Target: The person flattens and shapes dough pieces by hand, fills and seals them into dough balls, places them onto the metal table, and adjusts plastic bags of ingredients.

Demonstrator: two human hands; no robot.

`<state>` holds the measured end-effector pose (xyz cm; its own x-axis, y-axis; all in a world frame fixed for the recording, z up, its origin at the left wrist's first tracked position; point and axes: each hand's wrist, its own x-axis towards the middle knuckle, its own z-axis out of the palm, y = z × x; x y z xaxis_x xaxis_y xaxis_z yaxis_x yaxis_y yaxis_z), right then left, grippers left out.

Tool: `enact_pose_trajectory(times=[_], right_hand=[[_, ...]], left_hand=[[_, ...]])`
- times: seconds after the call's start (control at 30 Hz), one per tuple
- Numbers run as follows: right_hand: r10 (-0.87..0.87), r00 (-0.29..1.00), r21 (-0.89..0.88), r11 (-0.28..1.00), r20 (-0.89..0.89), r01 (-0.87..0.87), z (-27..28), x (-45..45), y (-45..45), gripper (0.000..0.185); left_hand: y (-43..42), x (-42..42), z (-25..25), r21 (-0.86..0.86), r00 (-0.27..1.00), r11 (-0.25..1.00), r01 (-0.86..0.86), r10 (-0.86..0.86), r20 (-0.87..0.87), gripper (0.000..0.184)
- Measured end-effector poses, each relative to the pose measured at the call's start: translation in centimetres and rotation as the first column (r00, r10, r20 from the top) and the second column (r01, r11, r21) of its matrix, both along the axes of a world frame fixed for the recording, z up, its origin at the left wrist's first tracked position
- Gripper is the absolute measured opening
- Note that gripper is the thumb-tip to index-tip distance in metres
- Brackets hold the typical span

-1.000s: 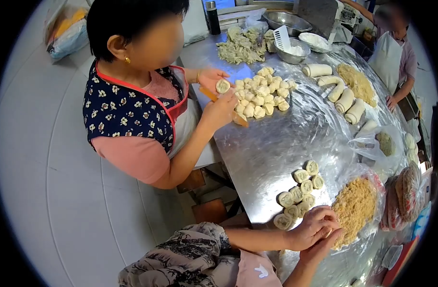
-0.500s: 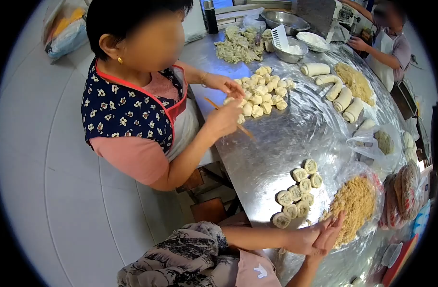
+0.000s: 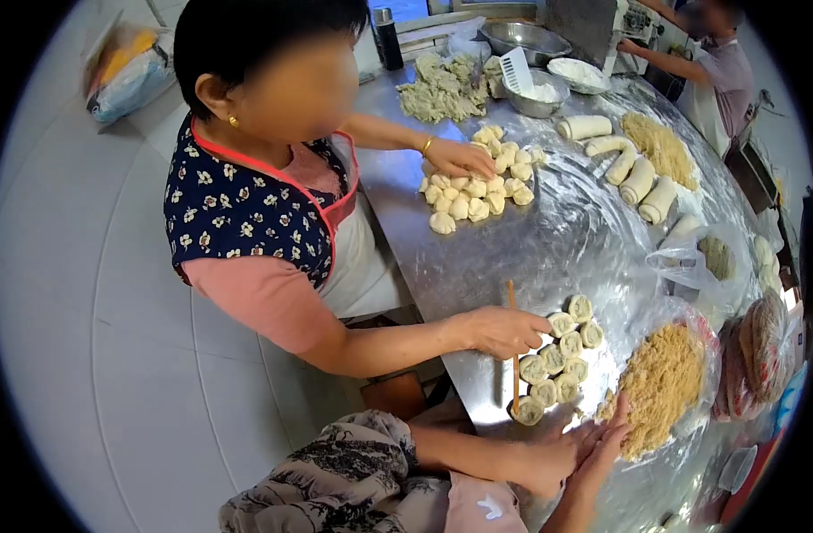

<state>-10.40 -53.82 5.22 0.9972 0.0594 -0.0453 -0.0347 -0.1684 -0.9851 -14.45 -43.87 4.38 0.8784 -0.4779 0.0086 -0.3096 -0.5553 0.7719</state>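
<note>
My left hand [image 3: 547, 464] and my right hand [image 3: 599, 451] are pressed together at the near edge of the crumb heap. The right fingers stretch toward the golden-brown crumbs [image 3: 662, 382], which lie on a plastic sheet. Whatever is between my palms is hidden. Just beyond them sit several round, coiled dough pieces [image 3: 553, 359] on the metal table [image 3: 460, 293]. A co-worker's hand [image 3: 510, 332] holds a thin wooden rolling pin [image 3: 515, 377] and reaches to these pieces. The co-worker's other hand [image 3: 460, 157] rests on a pile of pale dough balls [image 3: 460, 207].
Dough rolls [image 3: 637, 182] and a yellowish heap [image 3: 660, 151] lie farther back. Metal bowls [image 3: 535, 93] and a greenish mass [image 3: 442, 87] stand at the far end. Plastic bags [image 3: 753, 355] line the right side. Another person [image 3: 713, 80] stands at a machine.
The co-worker's hand with the rolling pin has moved from the dough balls to the coiled pieces; the other hand has moved onto the ball pile. My hands stay together, shifted slightly.
</note>
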Motion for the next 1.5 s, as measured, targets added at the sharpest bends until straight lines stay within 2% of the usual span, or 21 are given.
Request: enact_pose_trajectory(times=[0.07, 0.13, 0.17, 0.27, 0.3, 0.37, 0.47, 0.53, 0.67, 0.77, 0.87, 0.9, 0.97, 1.0, 1.03, 1.1, 1.13, 1.2, 1.33, 1.47, 1.5], right_hand=[[-0.059, 0.994, 0.167, 0.983, -0.09, 0.074, 0.4, -0.4, 0.7, 0.063], [-0.097, 0.962, 0.314, 0.933, -0.256, 0.178, 0.9, -0.2, 1.1, 0.062], [-0.071, 0.935, 0.363, 0.909, -0.349, 0.204, 1.7, -0.2, 1.2, 0.061], [0.003, 0.963, 0.448, 0.886, -0.269, 0.122, -0.1, -1.0, -0.5, 0.057], [0.078, 0.957, 0.516, 0.853, -0.279, 0.081, 0.1, -1.6, -1.0, 0.053], [-0.032, 0.999, 0.11, 0.993, -0.026, 0.035, -0.9, -2.2, -0.5, 0.047], [0.081, 0.948, -0.374, 0.927, 0.308, 0.042, -0.1, -2.3, -0.9, 0.023], [0.127, 0.943, -0.456, 0.89, 0.308, 0.029, 0.7, -2.5, -1.3, 0.017], [0.083, 0.981, -0.414, 0.91, 0.175, -0.003, 1.0, -3.0, -1.6, 0.012], [0.201, 0.936, -0.528, 0.849, 0.288, -0.02, 0.1, -3.5, -2.7, 0.011], [0.131, 0.968, -0.558, 0.83, 0.213, 0.011, -0.4, -4.1, -3.2, 0.014], [0.061, 0.945, -0.524, 0.842, 0.322, 0.125, -2.7, -3.8, -4.5, 0.013], [-0.1, 0.955, -0.498, 0.835, 0.279, 0.233, -3.7, -3.3, -6.2, 0.009], [-0.148, 0.957, -0.476, 0.842, 0.251, 0.255, -3.4, -3.4, -6.3, 0.007], [-0.029, 0.972, -0.602, 0.781, 0.233, 0.168, -3.0, -4.2, -6.4, 0.007], [0.126, 0.951, -0.563, 0.824, 0.282, 0.058, -3.5, -5.8, -5.3, 0.004], [0.224, 0.92, -0.585, 0.811, 0.321, 0.006, -4.1, -6.1, -4.9, 0.007], [0.31, 0.878, -0.56, 0.826, 0.365, -0.059, -5.2, -6.5, -4.4, 0.012], [0.414, 0.848, -0.624, 0.77, 0.332, -0.132, -6.9, -7.1, -3.8, 0.015], [0.427, 0.852, -0.652, 0.745, 0.305, -0.14, -8.2, -7.7, -4.0, 0.015], [0.435, 0.855, -0.637, 0.751, 0.28, -0.173, -7.7, -7.8, -4.1, 0.019]], left_hand=[[1.5, 1.2, 2.8, -0.065, 0.994, 0.998, 0.006, -0.013, -0.111, 0.091], [0.1, 0.6, 0.3, -0.012, 0.996, 0.996, -0.091, 0.091, 0.002, 0.087], [-1.0, 0.3, -1.7, -0.042, 0.966, 0.978, -0.205, 0.209, 0.153, 0.07], [-1.2, 1.1, -2.6, -0.196, 0.94, 0.954, -0.228, 0.268, 0.213, 0.038], [0.8, 1.8, 0.3, -0.189, 0.95, 0.961, -0.203, 0.146, -0.277, 0.011], [0.7, 1.9, -1.1, -0.248, 0.948, 0.928, -0.278, 0.223, -0.229, 0.005], [1.4, 2.2, -2.1, -0.355, 0.966, 0.902, -0.247, 0.26, -0.012, 0.009], [1.6, 2.4, -2.1, -0.406, 0.961, 0.875, -0.262, 0.275, -0.028, 0.015], [2.0, 2.2, -1.1, -0.562, 0.975, 0.798, -0.216, 0.21, -0.077, 0.021], [2.2, 1.9, -2.1, -0.341, 0.985, 0.928, -0.151, 0.114, -0.126, 0.015], [2.4, 1.1, -2.1, -0.311, 0.988, 0.948, -0.059, 0.01, -0.156, 0.026], [2.8, 0.8, -1.6, -0.327, 0.984, 0.945, -0.012, -0.047, -0.172, 0.028], [3.1, 0.6, -1.4, -0.293, 0.959, 0.955, 0.045, -0.124, -0.256, 0.025], [3.3, 0.5, -1.6, -0.4, 0.943, 0.916, -0.024, -0.112, -0.314, 0.023], [3.4, 0.5, -1.9, -0.498, 0.922, 0.862, -0.094, -0.113, -0.369, 0.024], [3.3, 1.0, -3.3, -0.702, 0.83, 0.669, -0.245, -0.23, -0.509, 0.036], [4.1, 1.1, -1.0, -0.718, 0.77, 0.581, -0.383, -0.229, -0.596, 0.031], [4.1, 1.8, -1.4, -0.734, 0.761, 0.535, -0.419, -0.233, -0.605, 0.029], [4.8, 2.5, -1.3, -0.692, 0.698, 0.48, -0.54, -0.205, -0.687, 0.061], [5.1, 2.7, -2.3, -0.77, 0.837, 0.363, -0.525, 0.055, -0.544, 0.064], [5.3, 2.9, -2.2, -0.779, 0.797, 0.241, -0.579, -0.033, -0.603, 0.064]])
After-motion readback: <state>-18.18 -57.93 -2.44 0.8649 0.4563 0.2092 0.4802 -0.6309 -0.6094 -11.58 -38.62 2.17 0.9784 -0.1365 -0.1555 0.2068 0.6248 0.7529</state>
